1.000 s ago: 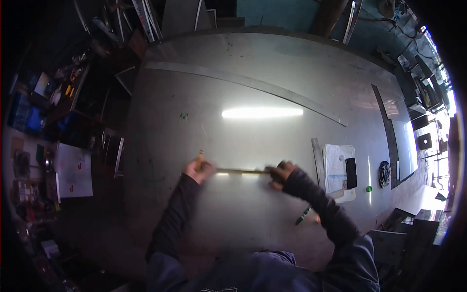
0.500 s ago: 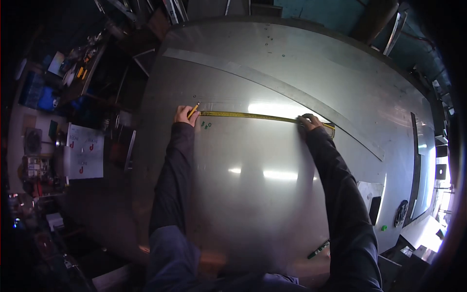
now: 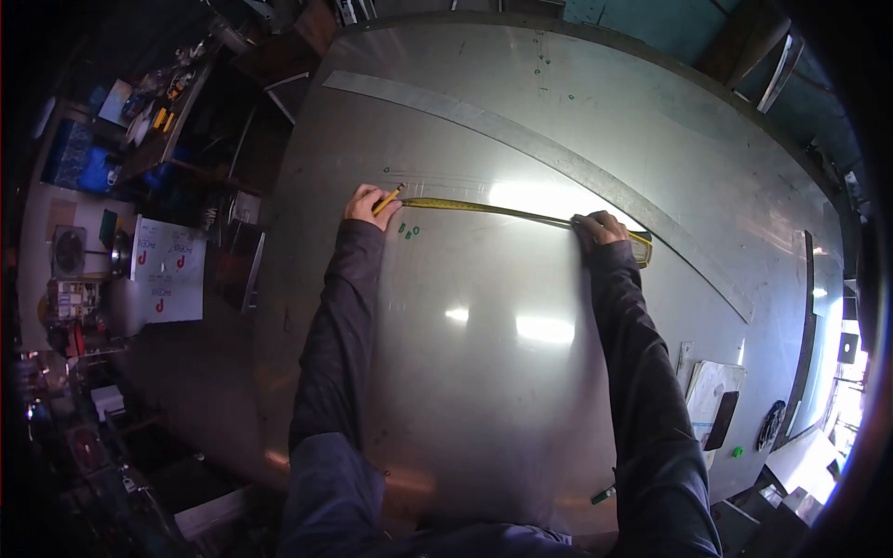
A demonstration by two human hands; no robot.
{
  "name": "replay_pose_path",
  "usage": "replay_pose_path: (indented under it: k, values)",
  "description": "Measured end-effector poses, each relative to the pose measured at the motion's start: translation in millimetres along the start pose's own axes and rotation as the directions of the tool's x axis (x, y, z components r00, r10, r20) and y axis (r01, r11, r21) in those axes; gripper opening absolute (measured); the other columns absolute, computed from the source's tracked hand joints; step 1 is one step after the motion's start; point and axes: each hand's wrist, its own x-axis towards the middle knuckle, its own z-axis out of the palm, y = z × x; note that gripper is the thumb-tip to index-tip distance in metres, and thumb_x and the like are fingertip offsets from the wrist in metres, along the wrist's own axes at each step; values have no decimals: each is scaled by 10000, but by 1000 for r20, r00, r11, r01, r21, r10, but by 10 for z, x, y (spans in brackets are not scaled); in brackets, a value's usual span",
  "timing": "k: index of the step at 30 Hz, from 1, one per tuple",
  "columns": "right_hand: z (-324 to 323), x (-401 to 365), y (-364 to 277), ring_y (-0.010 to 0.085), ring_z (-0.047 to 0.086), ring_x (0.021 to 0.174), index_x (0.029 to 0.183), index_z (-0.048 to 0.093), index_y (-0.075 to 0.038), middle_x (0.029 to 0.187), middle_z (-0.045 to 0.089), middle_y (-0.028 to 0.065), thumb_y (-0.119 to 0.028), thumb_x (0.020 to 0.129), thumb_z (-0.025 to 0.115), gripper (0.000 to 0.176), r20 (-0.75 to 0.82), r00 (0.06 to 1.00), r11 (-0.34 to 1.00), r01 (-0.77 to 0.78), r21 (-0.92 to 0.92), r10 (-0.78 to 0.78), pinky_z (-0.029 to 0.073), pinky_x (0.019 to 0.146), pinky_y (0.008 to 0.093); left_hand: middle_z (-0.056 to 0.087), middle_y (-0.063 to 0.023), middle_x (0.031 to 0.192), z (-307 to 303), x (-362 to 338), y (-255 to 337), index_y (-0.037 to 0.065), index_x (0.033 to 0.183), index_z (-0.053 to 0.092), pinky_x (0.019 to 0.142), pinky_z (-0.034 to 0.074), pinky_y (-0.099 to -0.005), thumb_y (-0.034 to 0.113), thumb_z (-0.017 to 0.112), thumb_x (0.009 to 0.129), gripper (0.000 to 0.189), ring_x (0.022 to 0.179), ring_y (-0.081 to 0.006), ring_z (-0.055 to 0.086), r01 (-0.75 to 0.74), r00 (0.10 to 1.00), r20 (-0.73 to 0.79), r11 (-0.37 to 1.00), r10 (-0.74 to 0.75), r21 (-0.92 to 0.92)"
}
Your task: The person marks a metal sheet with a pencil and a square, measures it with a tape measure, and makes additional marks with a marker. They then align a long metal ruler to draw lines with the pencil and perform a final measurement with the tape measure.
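Overhead, the left hand (image 3: 366, 205) pinched a pencil (image 3: 389, 199) and the near end of the tape (image 3: 484, 208) on the metal worktop (image 3: 465, 372). The right hand (image 3: 600, 229) pressed its fingertips together on the tape's other stretch, beside the long ruler (image 3: 549, 160). Green marks (image 3: 407, 232) lay just below the tape.

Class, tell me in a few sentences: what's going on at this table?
A person leans over a metal table. Their left hand holds a yellow pencil and one end of a yellow tape measure; their right hand holds it near its case. The tape stretches between them, below a long flat metal strip.
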Motion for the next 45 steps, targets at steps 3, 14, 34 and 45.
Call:
replay_pose_path:
  k: [3,14,34,45]
  values:
    - [-88,-1,208,252,601,860,949,681,-173,903,626,38,-169,767,679,183,-17,1000,992,-5,124,7,461,784,374,569,-57,917,-15,62,-79,64,857,672,729,482,-338,222,744,714,225,802,-244,590,-16,1000,-4,1000,16,4]
    - [-137,109,174,231,604,877,884,708,-129,873,600,53,-161,781,677,112,157,959,965,-251,75,237,479,781,324,586,-54,923,62,134,153,93,845,695,765,485,-330,176,750,686,188,812,-224,603,89,990,109,994,-94,56]
    - [-549,-52,840,230,638,805,855,684,-97,837,644,64,-100,741,699,115,111,984,965,-158,210,137,520,734,316,571,-85,926,129,106,116,114,821,665,829,459,-353,168,742,683,167,906,-257,571,147,987,76,988,-144,-37]
    - [-518,-9,836,253,632,850,859,665,-95,866,637,74,-128,755,680,111,129,983,987,-141,82,130,509,776,344,563,-88,900,134,133,-1,72,827,645,791,461,-345,104,723,694,158,872,-255,571,77,992,109,993,-67,-91]
